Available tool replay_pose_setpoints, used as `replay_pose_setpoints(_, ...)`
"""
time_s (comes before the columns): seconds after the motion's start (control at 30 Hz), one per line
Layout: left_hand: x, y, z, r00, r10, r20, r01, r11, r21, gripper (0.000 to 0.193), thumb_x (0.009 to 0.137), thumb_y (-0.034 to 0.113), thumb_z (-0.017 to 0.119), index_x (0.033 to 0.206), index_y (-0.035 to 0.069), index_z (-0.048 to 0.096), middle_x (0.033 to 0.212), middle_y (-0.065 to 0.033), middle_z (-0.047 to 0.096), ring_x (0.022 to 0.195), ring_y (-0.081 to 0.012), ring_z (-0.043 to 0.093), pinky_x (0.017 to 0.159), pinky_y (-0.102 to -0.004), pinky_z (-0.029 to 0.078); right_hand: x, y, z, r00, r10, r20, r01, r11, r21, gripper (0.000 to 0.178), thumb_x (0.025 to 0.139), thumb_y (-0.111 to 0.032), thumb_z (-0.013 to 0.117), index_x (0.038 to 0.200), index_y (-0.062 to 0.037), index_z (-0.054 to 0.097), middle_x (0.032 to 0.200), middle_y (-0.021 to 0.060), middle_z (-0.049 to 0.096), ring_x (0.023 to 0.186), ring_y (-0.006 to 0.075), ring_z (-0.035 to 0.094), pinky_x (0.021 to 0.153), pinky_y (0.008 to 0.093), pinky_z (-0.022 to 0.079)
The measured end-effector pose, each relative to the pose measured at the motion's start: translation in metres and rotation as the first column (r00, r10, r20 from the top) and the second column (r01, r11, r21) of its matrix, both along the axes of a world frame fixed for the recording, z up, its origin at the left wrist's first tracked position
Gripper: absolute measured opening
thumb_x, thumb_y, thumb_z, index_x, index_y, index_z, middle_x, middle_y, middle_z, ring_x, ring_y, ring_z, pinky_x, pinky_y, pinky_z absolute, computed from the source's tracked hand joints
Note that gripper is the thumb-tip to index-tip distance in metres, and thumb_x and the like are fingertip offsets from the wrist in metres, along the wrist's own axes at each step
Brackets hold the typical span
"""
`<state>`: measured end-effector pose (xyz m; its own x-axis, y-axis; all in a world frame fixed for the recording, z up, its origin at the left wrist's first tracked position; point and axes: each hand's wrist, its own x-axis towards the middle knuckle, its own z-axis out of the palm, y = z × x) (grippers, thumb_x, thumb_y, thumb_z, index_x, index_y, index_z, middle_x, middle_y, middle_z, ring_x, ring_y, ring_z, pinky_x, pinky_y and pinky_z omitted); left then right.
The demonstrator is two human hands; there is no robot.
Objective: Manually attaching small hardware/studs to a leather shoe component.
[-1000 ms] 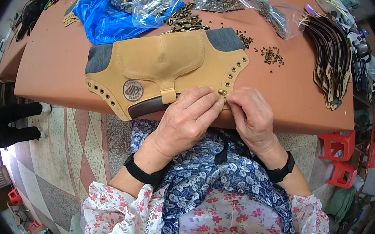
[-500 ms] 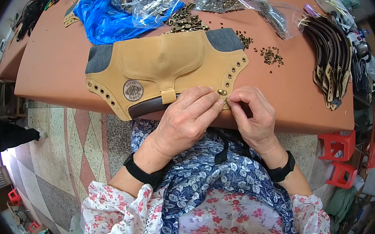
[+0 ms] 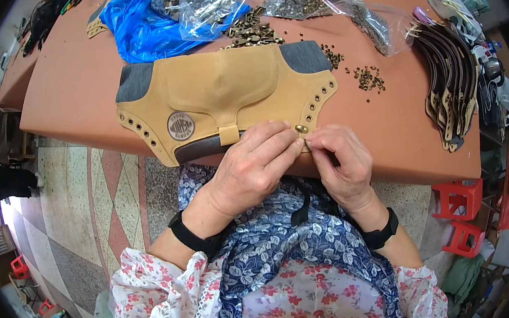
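Observation:
A tan shoe upper (image 3: 199, 103) with grey corner panels, a dark lining edge and rows of eyelets lies flat at the table's near edge. Near its right lower corner sits a shiny brass-coloured hook (image 3: 301, 128), at the end of the right eyelet row. My left hand (image 3: 255, 162) rests over the upper's lower edge, its fingers closed on that edge just left of the hook. My right hand (image 3: 345, 162) pinches at the same corner with thumb and forefinger. Whatever sits between those fingertips is too small to make out.
Loose brass hooks (image 3: 254, 33) lie in a pile behind the upper, and small rivets (image 3: 369, 78) are scattered right of it. Farther back are a blue plastic bag (image 3: 135, 25) and clear bags of metal parts (image 3: 297, 2). Stacked shoe uppers (image 3: 448, 86) lie at the right edge.
Both hands stay at the same corner, with only slight shifts of the fingers. The upper has moved a little toward me. A person in the far left background has moved left.

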<state>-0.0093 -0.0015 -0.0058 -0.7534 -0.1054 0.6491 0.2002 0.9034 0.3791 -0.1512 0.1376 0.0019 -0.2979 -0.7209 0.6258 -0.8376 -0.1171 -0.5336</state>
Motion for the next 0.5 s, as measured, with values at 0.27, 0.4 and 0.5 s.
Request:
replay_pose_setpoints(0.27, -0.0011, -0.0005, 0.0021, 1.0, -0.011, 0.014, 0.011, 1.0, 0.005, 0.033, 0.073, 0.0, 0.071, 0.106, -0.003, 0.069, 0.108, -0.0147, 0.068, 0.104, -0.034, 0.067, 0.09, -0.0436, 0.057, -0.0011, -0.0007, 0.0024, 0.999, 0.005, 0.046, -0.007, 0.999, 0.032, 0.022, 0.075, 0.011, 0.072, 0.091, -0.0021, 0.063, 0.087, 0.011, 0.068, 0.082, 0.0298, 0.067, 0.072, 0.0371, 0.054)
replay_pose_setpoints(0.4, -0.0007, -0.0006, 0.0013, 1.0, -0.007, 0.004, 0.007, 1.0, -0.007, 0.035, 0.072, 0.0, 0.071, 0.106, -0.003, 0.069, 0.108, -0.0145, 0.068, 0.104, -0.0339, 0.067, 0.09, -0.0435, 0.057, -0.0011, -0.0019, 0.0031, 0.998, 0.01, 0.054, -0.012, 0.999, 0.033, 0.022, 0.075, 0.01, 0.072, 0.091, -0.0025, 0.062, 0.086, 0.011, 0.067, 0.082, 0.0299, 0.066, 0.071, 0.0374, 0.054)
replay_pose_setpoints(0.5, -0.0007, -0.0002, 0.001, 1.0, -0.002, 0.002, 0.002, 1.0, -0.014, 0.035, 0.072, 0.0, 0.071, 0.107, -0.003, 0.069, 0.108, -0.0145, 0.068, 0.104, -0.0338, 0.067, 0.09, -0.0432, 0.057, -0.0023, -0.0009, 0.0026, 0.998, 0.015, 0.062, -0.017, 0.999, 0.042, 0.022, 0.076, 0.01, 0.072, 0.091, -0.0025, 0.062, 0.087, 0.0112, 0.067, 0.082, 0.0302, 0.066, 0.071, 0.0378, 0.053)
